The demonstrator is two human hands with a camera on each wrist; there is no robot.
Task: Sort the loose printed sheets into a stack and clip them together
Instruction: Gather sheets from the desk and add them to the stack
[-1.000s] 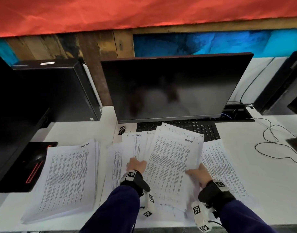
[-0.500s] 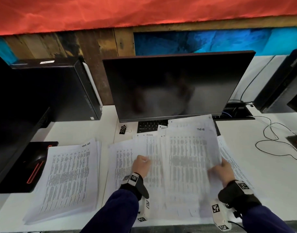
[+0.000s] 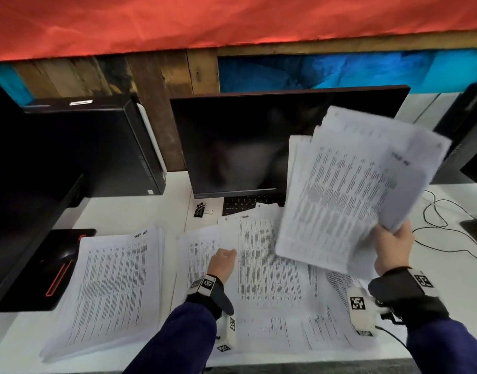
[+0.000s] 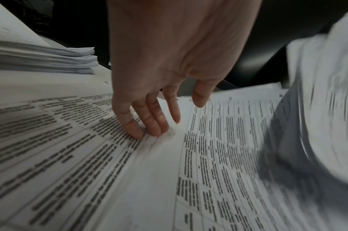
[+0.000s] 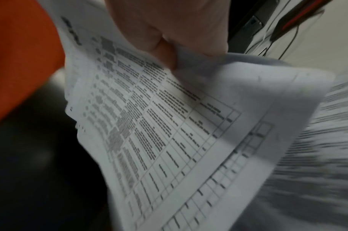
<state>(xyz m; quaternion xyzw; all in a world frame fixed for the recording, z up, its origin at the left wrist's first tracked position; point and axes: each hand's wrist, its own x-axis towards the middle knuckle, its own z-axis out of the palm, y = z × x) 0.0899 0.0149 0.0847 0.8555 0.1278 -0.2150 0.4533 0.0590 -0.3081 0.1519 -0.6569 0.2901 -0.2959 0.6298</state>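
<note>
Pinched between my right thumb and fingers is a bundle of printed sheets point(image 3: 348, 190), lifted off the desk and tilted in front of the monitor point(image 3: 253, 147); my right hand point(image 3: 392, 247) grips its lower right corner. From the head camera, my left hand point(image 3: 223, 263) rests on the loose sheets point(image 3: 267, 279) fanned across the white desk point(image 3: 129, 211). A separate paper stack point(image 3: 110, 287) lies to the left, a black binder clip point(image 3: 201, 210) sits near the monitor's foot, beside the keyboard point(image 3: 248, 203). A black computer tower point(image 3: 97, 147) stands at the back left, cables point(image 3: 447, 225) trail on the right, and red cloth point(image 3: 232, 20) hangs over a wooden wall.

At the left wrist, my left fingers point(image 4: 149, 121) are nearly straight, tips pressing the overlapped sheets point(image 4: 90, 156), holding nothing; the stack's edges point(image 4: 40, 57) show beyond.

At the right wrist, my thumb point(image 5: 167, 53) clamps the curled, blurred pages point(image 5: 169, 125).
</note>
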